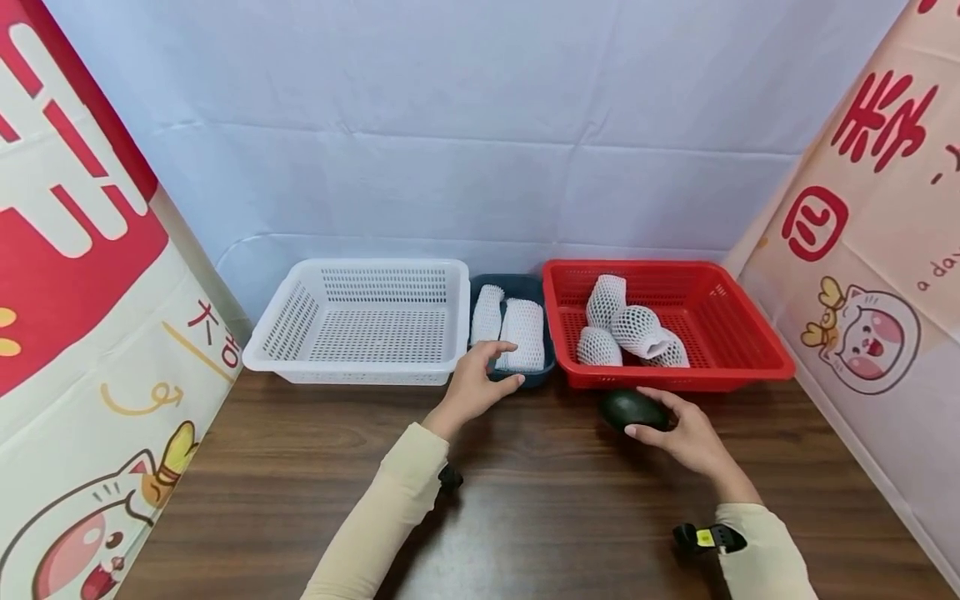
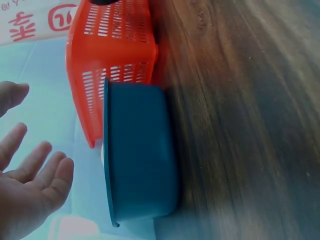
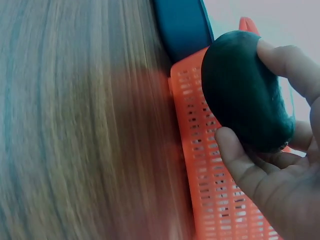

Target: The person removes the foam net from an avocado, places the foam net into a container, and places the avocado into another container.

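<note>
My right hand (image 1: pixel 692 437) grips a smooth dark green avocado (image 1: pixel 633 410) between thumb and fingers, just in front of the red basket. In the right wrist view the avocado (image 3: pixel 245 92) shows large, fingers along its side. My left hand (image 1: pixel 476 387) holds nothing, its fingers spread and relaxed at the front edge of the small blue bin (image 1: pixel 548 367). White foam net sleeves (image 1: pixel 522 333) lie in that bin. Inside the red basket (image 1: pixel 720 379) are several net-wrapped pieces (image 1: pixel 637 329), their contents mostly hidden by the netting.
A white perforated basket (image 1: pixel 352 373) stands left of the blue bin, and the red one stands close on its right. All three line the back of the brown wooden table (image 1: pixel 555 517). Behind them hangs a pale cloth (image 1: pixel 450 167), with printed cloths at both sides.
</note>
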Available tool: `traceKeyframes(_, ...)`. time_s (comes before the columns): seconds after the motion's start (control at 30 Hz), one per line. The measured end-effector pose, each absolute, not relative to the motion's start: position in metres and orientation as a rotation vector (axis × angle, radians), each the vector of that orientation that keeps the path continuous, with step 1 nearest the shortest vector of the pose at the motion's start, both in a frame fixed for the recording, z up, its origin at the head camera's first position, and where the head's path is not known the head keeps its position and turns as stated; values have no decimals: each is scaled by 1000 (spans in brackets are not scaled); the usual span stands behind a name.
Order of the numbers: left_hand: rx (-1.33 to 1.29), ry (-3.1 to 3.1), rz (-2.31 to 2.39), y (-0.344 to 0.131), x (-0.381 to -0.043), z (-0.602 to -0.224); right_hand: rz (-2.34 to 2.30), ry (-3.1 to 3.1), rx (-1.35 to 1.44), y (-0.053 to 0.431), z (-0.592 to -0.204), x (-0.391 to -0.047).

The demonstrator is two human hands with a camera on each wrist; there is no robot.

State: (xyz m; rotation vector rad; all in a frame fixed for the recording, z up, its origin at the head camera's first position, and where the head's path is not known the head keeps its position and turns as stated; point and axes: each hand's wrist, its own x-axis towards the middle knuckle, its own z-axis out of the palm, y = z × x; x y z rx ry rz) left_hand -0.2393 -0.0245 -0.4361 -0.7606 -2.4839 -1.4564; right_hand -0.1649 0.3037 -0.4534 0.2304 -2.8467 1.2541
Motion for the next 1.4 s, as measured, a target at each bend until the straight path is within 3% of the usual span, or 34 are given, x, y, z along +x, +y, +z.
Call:
traceKeyframes(0.67, -714, -2505, -1845, -39, -216, -449, 1318, -2827, 354, 269, -462, -175)
traceKeyframes(0.9, -662, -2513, -1931, -41, -203, -433, 1335, -2845, 361, 260, -459, -180)
traceKeyframes(1.07, -630, -2478, -2038, -37, -213, -456, 1358, -2843, 386, 254, -456, -182)
traceKeyframes(1.4, -451, -2456, -2290, -32, -211, -465, 1427, -2797, 439, 240, -455, -185)
